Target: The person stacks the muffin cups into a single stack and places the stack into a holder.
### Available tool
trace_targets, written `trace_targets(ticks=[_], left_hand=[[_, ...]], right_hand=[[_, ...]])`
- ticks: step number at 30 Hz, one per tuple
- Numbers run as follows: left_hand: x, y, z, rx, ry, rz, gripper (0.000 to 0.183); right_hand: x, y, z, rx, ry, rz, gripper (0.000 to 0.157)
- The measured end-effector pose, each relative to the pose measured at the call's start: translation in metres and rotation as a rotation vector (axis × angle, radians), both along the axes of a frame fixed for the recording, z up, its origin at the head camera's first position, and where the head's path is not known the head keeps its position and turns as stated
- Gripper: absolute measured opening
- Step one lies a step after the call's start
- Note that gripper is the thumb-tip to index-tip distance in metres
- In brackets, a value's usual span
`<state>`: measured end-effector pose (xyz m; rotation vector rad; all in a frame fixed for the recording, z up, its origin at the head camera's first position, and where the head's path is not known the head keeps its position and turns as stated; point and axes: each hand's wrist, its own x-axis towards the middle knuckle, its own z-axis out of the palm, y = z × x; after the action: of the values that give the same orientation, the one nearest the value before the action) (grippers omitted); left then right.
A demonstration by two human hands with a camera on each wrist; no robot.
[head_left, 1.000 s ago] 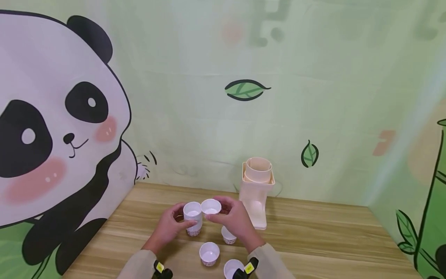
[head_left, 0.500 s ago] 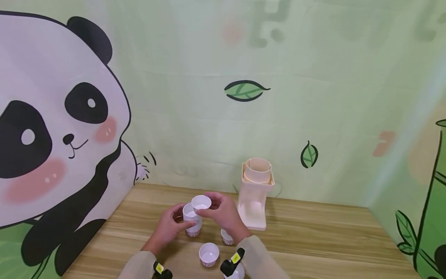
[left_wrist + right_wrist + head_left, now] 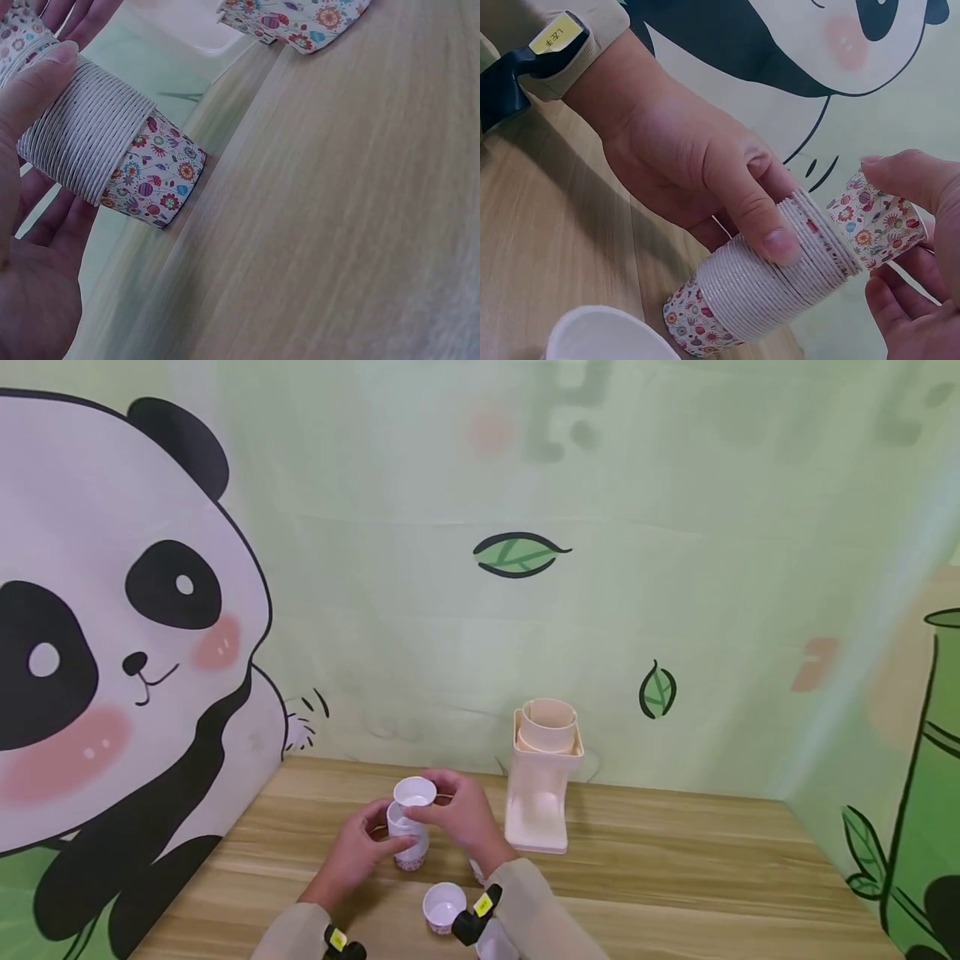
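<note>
A tall stack of nested paper cups (image 3: 765,277), white-rimmed with a colourful flower print, stands on the wooden table. My left hand (image 3: 358,850) grips the stack around its upper part, thumb across the front. My right hand (image 3: 459,818) pinches a single paper cup (image 3: 415,792) between thumb and fingers. In the right wrist view the base of this flowered cup (image 3: 877,221) sits right at the stack's top rim, tilted the same way as the stack.
Another paper cup (image 3: 444,906) stands upright nearer me, and a further one (image 3: 498,941) is partly covered by the right wrist camera (image 3: 472,920). One more shows behind the right wrist. A pale pink holder (image 3: 543,802) stands near the panda-printed backdrop (image 3: 420,593).
My right hand has carried its cup leftward, from beside the stack to over its top. The left hand keeps its grip on the stack. The head view has shifted slightly.
</note>
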<state>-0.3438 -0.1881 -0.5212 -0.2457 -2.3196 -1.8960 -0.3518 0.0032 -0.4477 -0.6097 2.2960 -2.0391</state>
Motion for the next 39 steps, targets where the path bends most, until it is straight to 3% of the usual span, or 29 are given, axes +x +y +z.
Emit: trace_targets(ticks=[12, 22, 29, 39], left_hand=[[-0.002, -0.001, -0.003, -0.020, -0.017, 0.000, 0.059], [-0.001, -0.001, -0.001, -0.031, -0.006, -0.003, 0.058], [0.000, -0.002, 0.000, -0.041, -0.013, -0.003, 0.061], [0.002, -0.002, 0.003, -0.053, -0.032, -0.005, 0.057]], right_hand=[[0.000, -0.007, 0.002, 0.061, 0.019, -0.030, 0.051], [0.000, -0.008, -0.001, 0.080, 0.000, -0.002, 0.048], [0.001, -0.007, -0.006, 0.165, -0.045, 0.008, 0.055], [0.001, -0.008, -0.010, 0.180, -0.013, 0.023, 0.051]])
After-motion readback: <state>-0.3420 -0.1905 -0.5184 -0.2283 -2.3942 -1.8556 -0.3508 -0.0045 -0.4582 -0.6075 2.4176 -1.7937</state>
